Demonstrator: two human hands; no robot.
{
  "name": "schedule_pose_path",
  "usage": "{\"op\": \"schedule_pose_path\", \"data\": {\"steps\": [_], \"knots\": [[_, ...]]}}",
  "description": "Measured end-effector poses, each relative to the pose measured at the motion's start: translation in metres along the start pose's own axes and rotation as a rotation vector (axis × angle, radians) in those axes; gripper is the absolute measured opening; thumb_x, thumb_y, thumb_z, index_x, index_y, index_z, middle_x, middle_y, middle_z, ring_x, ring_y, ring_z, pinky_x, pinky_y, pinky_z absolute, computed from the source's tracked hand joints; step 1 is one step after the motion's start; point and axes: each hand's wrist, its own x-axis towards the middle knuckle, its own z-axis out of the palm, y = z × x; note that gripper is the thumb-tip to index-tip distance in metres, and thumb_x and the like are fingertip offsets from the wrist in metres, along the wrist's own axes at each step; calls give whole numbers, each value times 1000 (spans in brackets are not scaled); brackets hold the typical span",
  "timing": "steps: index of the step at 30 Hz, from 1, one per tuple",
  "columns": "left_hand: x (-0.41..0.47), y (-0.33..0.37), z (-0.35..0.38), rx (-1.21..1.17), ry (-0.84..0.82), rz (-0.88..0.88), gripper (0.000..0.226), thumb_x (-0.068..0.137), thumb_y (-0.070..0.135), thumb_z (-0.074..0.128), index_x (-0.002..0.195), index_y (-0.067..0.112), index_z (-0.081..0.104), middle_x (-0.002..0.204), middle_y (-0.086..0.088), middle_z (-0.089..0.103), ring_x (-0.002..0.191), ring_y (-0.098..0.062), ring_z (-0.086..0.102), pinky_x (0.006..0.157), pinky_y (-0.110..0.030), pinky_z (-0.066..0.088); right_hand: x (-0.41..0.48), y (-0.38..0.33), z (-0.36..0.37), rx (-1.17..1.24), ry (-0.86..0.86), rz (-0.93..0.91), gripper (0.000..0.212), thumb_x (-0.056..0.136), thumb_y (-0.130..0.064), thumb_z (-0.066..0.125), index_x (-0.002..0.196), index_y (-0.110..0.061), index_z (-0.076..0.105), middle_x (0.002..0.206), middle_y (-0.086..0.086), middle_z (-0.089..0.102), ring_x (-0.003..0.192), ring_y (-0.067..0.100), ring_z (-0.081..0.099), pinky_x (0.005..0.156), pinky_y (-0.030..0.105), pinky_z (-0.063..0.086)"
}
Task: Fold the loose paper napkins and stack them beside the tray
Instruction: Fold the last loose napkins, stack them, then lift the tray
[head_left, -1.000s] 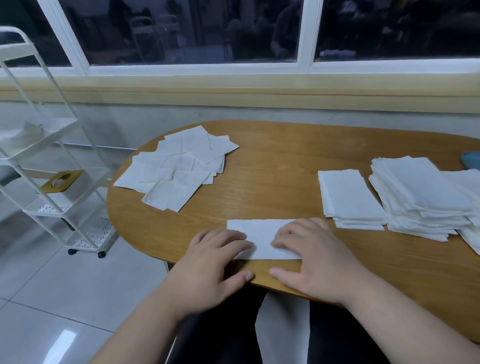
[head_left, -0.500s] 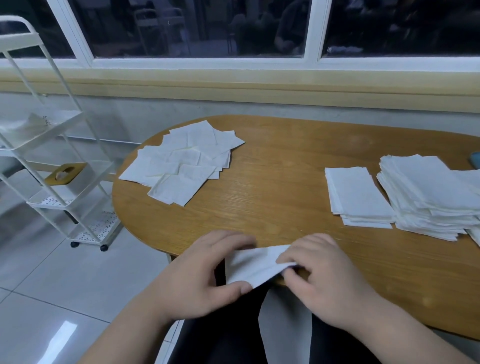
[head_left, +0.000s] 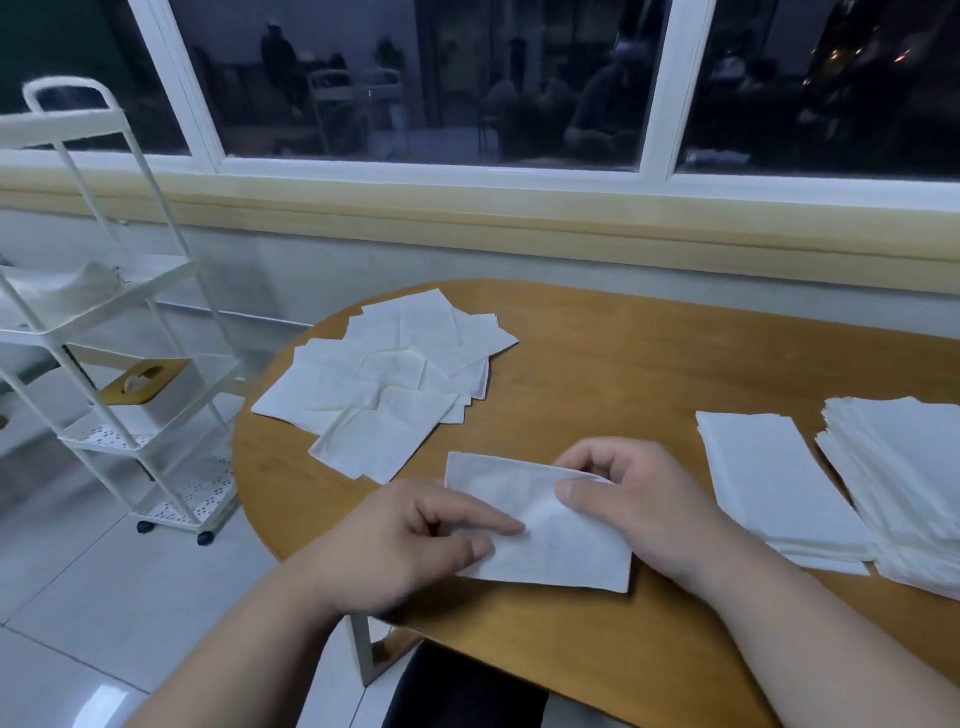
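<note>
Forearms angled inward, left hand (head_left: 415, 540) pinching with thumb and forefinger, right hand (head_left: 634, 499) pinching, fingers curled

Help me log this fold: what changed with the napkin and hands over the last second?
Both hands stopped pressing the napkin flat. The left hand now pinches its left edge and the right hand pinches its far right corner, lifting that side. The loose pile and both folded stacks stayed put.
</note>
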Motion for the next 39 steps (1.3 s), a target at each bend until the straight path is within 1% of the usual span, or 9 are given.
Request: {"op": "schedule_pose_path", "data": {"steps": [3,8,12,18,23,27,31,34,39], "knots": [[13,-9,-15,-71,57,-89,39,95,5,63,99,41,79,83,0,69,76,-4,58,73,-19,44,29,-5,8,16,-34,-23,8,83,-25,70,81,-17,73,75,1,69,66,11,60,62,27,45],[26,-31,-26,-227,230,-136,40,89,5,60,100,38,78,57,7,52,53,-7,45,55,-16,37,86,-6,16,-114,156,-123,14,90,-16,69,85,-28,73,68,-17,63,62,-1,54,60,14,42],[32,-40,-24,-295,305,-165,44,83,6,59,99,42,78,54,2,55,53,-9,48,54,-16,38,145,-14,25,-296,211,-190,16,90,-17,66,89,-33,68,88,-15,67,75,-5,58,64,6,40],[38,-46,-25,-119,366,-186,50,88,-4,53,107,38,73,48,21,52,45,0,43,50,-10,33,239,-26,56,-712,50,-181,30,92,-33,61,123,-32,62,128,-11,54,118,12,50,96,31,43],[37,-50,-28,-82,385,-176,34,90,16,61,106,43,73,51,19,49,52,-1,45,56,-9,36,284,-29,91,-867,-28,-232,40,93,-36,58,132,-29,55,138,-4,46,132,20,38,91,32,37],[38,-53,-29,-53,379,-147,27,90,28,62,110,44,73,80,35,64,72,6,59,66,-5,38,298,-27,105,-968,-23,-254,32,93,-36,56,123,-26,61,124,-1,53,121,24,45,95,39,44],[39,-54,-30,-21,373,-142,28,92,25,63,112,42,72,83,46,57,83,17,56,70,-1,35,301,-29,109,-1024,52,-336,22,97,-25,49,104,-21,69,105,1,60,104,26,54,88,42,49],[39,-54,-30,-19,373,-142,27,93,26,62,112,42,72,87,36,63,83,13,58,69,-3,36,297,-29,108,-995,81,-373,26,98,-20,45,96,-19,70,99,0,61,95,24,56,80,40,51],[38,-55,-26,-6,376,-126,27,89,34,59,111,44,72,105,22,69,97,6,61,81,-5,42,264,-31,88,-828,165,-394,22,99,-23,49,97,-22,71,104,-6,61,100,18,53,76,33,43]]}}
